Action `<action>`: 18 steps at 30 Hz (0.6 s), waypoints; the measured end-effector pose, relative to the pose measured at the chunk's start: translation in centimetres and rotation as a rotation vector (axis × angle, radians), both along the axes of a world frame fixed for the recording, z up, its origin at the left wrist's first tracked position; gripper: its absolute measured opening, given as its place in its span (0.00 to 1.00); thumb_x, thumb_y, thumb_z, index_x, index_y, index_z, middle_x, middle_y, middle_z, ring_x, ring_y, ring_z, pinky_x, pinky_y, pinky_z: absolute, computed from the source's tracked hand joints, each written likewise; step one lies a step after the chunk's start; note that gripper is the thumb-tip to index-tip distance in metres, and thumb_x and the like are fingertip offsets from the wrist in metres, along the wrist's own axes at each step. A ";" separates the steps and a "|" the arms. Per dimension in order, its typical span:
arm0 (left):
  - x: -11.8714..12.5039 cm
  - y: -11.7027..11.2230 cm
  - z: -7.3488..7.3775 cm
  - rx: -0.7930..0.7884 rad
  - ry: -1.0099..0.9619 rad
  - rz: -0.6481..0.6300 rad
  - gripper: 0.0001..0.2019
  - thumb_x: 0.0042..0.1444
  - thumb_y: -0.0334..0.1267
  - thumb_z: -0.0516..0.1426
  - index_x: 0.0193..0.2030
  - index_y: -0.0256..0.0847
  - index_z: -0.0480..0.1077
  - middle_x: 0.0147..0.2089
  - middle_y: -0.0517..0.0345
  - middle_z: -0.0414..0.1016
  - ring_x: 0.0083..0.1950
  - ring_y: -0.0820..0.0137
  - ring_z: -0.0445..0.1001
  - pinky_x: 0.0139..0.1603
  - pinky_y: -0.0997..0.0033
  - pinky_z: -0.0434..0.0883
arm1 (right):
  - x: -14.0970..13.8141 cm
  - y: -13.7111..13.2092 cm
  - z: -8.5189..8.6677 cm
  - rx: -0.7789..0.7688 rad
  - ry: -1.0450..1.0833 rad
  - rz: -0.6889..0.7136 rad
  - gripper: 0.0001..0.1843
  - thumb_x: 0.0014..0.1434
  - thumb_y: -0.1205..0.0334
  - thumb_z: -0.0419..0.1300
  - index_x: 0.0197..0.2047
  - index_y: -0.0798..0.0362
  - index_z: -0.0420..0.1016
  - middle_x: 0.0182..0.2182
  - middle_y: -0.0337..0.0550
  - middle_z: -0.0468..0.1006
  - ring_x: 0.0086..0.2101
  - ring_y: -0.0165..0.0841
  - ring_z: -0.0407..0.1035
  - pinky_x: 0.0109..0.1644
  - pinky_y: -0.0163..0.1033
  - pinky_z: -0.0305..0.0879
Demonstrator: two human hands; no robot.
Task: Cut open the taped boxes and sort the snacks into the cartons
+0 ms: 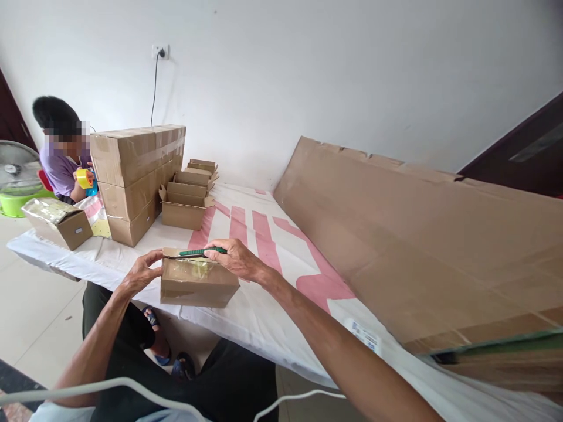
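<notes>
A closed cardboard box (pixel 197 287) with shiny tape on its top sits near the front edge of the covered table. My right hand (pixel 237 258) grips a green utility knife (pixel 197 252), which lies low across the top of this box, pointing left. At the box's left end, my left hand (pixel 143 272) rests with thumb and fingers against the upper corner, steadying it. Whether the blade touches the tape is too small to tell.
Stacked taped cartons (pixel 132 170) stand left, with several open small boxes (pixel 182 205) beside them. Another taped box (pixel 59 223) sits at the far left, near a seated person (pixel 61 158) holding a yellow tape roll (pixel 85 178). A large cardboard sheet (pixel 396 246) leans on the right.
</notes>
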State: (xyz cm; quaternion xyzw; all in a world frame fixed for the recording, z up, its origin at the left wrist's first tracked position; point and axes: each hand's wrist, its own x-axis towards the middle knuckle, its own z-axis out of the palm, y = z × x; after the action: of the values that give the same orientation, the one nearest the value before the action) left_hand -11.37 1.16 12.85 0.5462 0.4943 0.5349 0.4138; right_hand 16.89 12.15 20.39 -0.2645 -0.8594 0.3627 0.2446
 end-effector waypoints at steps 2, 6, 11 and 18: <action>-0.1 0.1 -0.1 0.000 0.003 0.003 0.26 0.50 0.52 0.75 0.53 0.42 0.86 0.63 0.45 0.84 0.69 0.43 0.76 0.73 0.50 0.68 | -0.2 0.2 0.1 0.006 -0.034 0.000 0.20 0.66 0.46 0.59 0.40 0.53 0.84 0.27 0.36 0.75 0.28 0.30 0.63 0.34 0.37 0.57; -0.2 0.1 0.0 -0.008 0.029 -0.006 0.25 0.52 0.53 0.74 0.54 0.43 0.86 0.64 0.46 0.83 0.68 0.44 0.77 0.73 0.51 0.68 | -0.7 0.8 0.5 0.028 -0.108 -0.001 0.20 0.66 0.47 0.59 0.42 0.54 0.85 0.26 0.36 0.74 0.26 0.30 0.61 0.31 0.37 0.54; -0.2 0.1 0.3 -0.006 0.029 -0.001 0.25 0.51 0.51 0.75 0.54 0.43 0.86 0.65 0.46 0.83 0.71 0.42 0.74 0.75 0.50 0.67 | -1.7 0.9 2.0 0.053 -0.157 0.012 0.17 0.66 0.51 0.60 0.40 0.52 0.86 0.28 0.37 0.77 0.26 0.29 0.62 0.31 0.36 0.53; -0.2 0.2 0.3 -0.013 0.021 0.014 0.26 0.50 0.52 0.75 0.54 0.44 0.86 0.64 0.46 0.83 0.73 0.41 0.72 0.77 0.47 0.64 | -2.6 1.3 4.0 0.180 -0.296 -0.053 0.16 0.67 0.50 0.63 0.33 0.50 0.86 0.23 0.37 0.74 0.24 0.29 0.62 0.31 0.38 0.51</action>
State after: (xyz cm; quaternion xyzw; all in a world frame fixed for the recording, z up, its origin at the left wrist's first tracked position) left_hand -11.55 1.35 13.18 0.5453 0.5061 0.5289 0.4085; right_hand 14.28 13.46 24.40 -0.3146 -0.9078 0.2347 0.1479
